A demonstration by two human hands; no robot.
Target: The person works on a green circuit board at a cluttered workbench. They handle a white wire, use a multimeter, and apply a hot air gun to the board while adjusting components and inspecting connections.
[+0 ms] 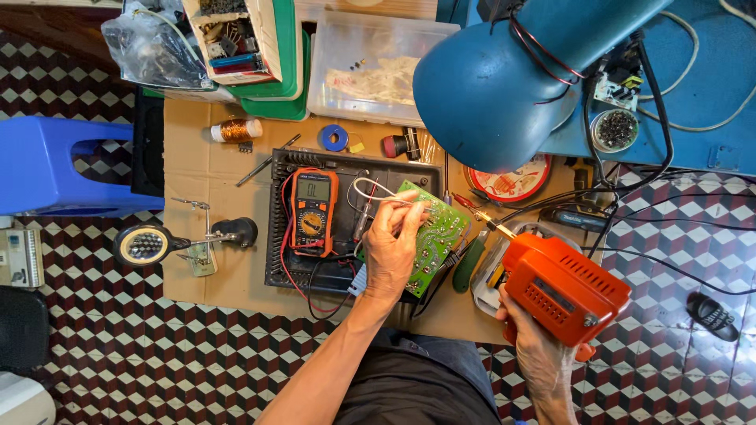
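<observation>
Gripping green rectangular circuit board [435, 238] over black tray [277, 236], left hand [391, 250] fingers closed; right hand [539, 356] clutches orange pistol-shaped soldering gun [561, 287], tip near board edge. Risk: slip scorches fingertips, board.

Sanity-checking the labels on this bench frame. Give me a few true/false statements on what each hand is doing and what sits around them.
1. The right hand holds an orange soldering gun. True.
2. The left hand rests on a green circuit board. True.
3. The multimeter lies to the right of the circuit board. False: it lies to the left of it, on the black tray.
4. The lamp over the bench is red. False: its shade is blue.
5. A spool of copper wire lies on the cardboard. True.
</observation>
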